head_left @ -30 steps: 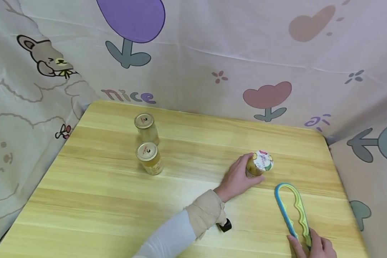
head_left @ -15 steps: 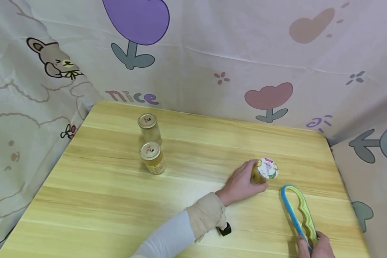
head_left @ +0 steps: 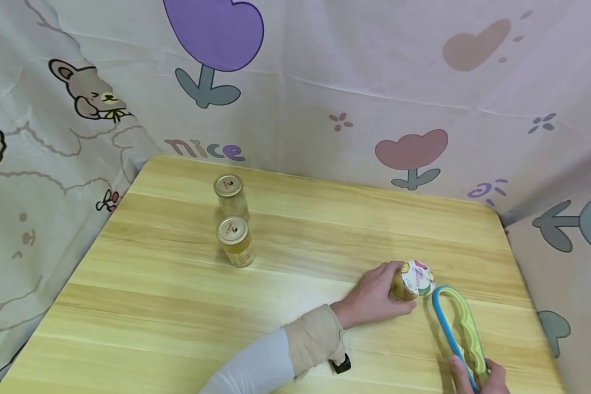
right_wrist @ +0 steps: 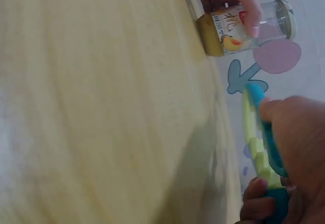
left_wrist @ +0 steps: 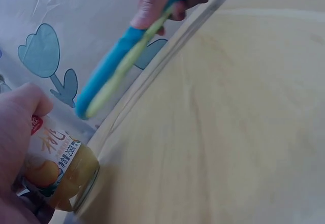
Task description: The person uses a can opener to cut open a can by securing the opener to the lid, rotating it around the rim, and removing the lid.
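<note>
My left hand (head_left: 374, 295) grips a small glass jar (head_left: 417, 278) by its side, thumb nearest me. A white lid with fruit prints tops it. In the left wrist view, the jar's label (left_wrist: 53, 150) shows a peach above yellow contents. My right hand (head_left: 492, 377), partly cut off by the lower edge, holds a U-shaped blue and yellow-green jar opener (head_left: 468, 323) by its ends. Ridges line the opener's inner side, and its rounded end points at the jar, right beside the lid in the head view. The right wrist view shows thumb and fingers curled round its handles (right_wrist: 260, 158).
Two more glass jars with gold lids, a rear jar (head_left: 235, 205) and a front jar (head_left: 240, 254), stand upright at the left of the wooden table (head_left: 152, 306). A printed cloth (head_left: 300, 82) hangs behind the table and along its sides. A black object (head_left: 341, 364) shows at my left wrist.
My left hand has brought the jar rightward and nearer me, close to the opener. The opener has shifted slightly right, and its two arms stand closer together than before.
</note>
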Demonstrator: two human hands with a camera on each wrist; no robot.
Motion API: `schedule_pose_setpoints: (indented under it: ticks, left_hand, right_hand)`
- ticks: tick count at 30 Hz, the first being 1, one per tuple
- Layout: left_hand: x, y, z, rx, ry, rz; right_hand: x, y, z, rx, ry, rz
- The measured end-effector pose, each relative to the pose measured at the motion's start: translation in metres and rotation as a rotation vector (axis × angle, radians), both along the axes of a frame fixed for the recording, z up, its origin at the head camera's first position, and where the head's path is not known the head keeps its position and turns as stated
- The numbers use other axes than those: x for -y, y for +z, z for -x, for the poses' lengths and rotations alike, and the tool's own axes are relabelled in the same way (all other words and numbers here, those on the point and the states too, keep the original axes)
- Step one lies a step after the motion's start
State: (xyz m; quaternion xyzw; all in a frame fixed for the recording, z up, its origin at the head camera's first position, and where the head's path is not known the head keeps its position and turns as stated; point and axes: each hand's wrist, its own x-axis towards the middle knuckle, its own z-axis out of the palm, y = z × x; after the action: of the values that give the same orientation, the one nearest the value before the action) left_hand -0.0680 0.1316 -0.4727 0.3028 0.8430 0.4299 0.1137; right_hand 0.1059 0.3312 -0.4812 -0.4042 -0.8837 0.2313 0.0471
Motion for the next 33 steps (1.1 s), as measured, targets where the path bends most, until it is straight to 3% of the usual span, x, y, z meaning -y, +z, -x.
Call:
schedule_pose_setpoints:
  ticks: [2, 8, 16, 25, 33]
  left_hand:
    - [0.001, 0.000, -0.002, -0.019, -0.019, -0.004]
    - [0.002, -0.001, -0.004, -0.042, -0.043, -0.023]
    - [0.001, -0.001, -0.009, -0.033, -0.069, -0.014]
    - [0.001, -0.001, -0.014, -0.072, -0.122, -0.002]
    - [0.002, -0.003, -0.016, -0.103, -0.147, -0.009]
  right_hand:
    - [-0.001, 0.000, -0.002, -0.029, 0.011, -0.018]
    - [-0.002, 0.011, -0.002, 0.005, 0.015, -0.016]
    - [0.010, 0.035, -0.005, -0.183, 0.013, -0.113]
    - [0.009, 0.056, 0.003, -0.001, 0.099, -0.065]
    - [0.021, 0.067, 0.005, -0.060, 0.223, -0.175]
